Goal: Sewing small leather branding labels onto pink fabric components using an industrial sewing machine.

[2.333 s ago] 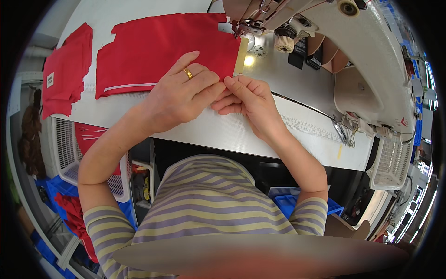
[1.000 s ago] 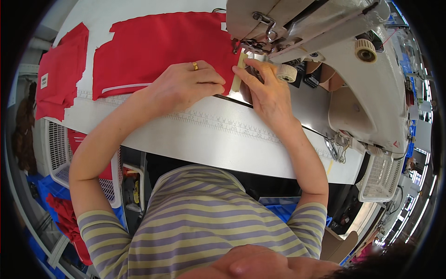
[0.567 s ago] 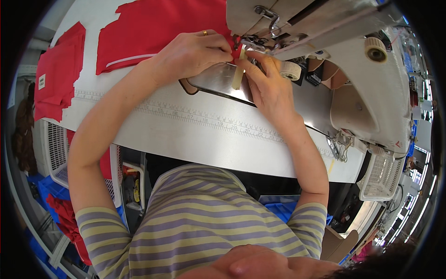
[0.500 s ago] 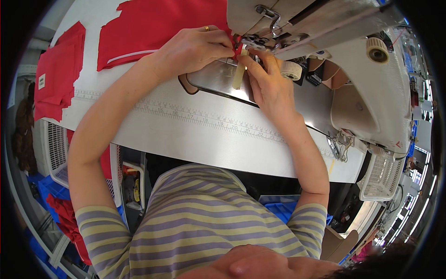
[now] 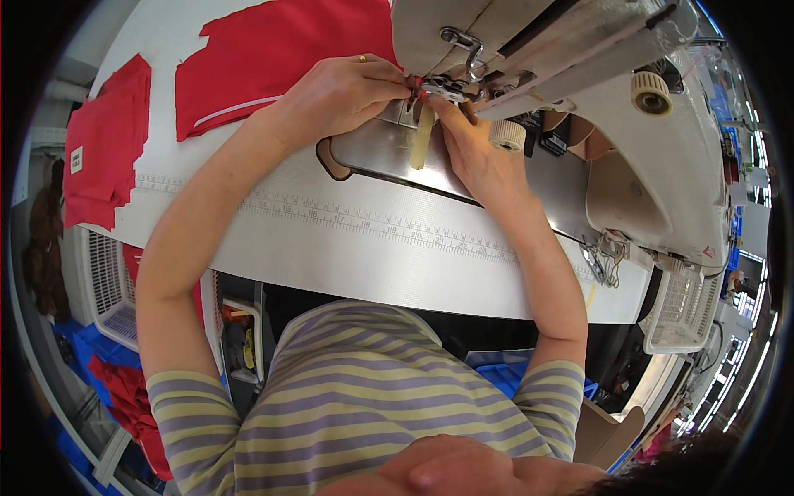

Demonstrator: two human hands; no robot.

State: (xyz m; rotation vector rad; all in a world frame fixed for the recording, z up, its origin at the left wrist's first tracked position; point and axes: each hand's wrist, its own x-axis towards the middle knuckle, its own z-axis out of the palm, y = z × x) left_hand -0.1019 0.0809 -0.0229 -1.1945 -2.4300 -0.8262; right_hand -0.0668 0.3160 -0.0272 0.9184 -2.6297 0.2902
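Observation:
Pinched fingers of my left hand [image 5: 351, 93] hold the edge of a red fabric piece [image 5: 289, 50] just left of the sewing machine's presser foot [image 5: 442, 89]. That piece lies flat behind my left forearm, with a white strip [image 5: 236, 107] along its near edge. My right hand [image 5: 484, 157] is closed at the other side of the foot, its index fingertip against a small bit of red fabric there. Its other fingertips are partly hidden under the machine head. A pale yellow strip [image 5: 423, 142] lies on the metal machine bed [image 5: 376, 149] between my hands.
A stack of red pieces [image 5: 103, 153] with a white label sits at the table's left end. Printed ruler markings [image 5: 364, 221] cross the white table. The machine body [image 5: 637, 186] rises on the right. White baskets [image 5: 682, 310] flank the table; small scissors [image 5: 592, 263] lie at right.
My right hand's fingers have drawn closer together near the presser foot. My left hand still pinches the fabric. The whole view has shifted slightly.

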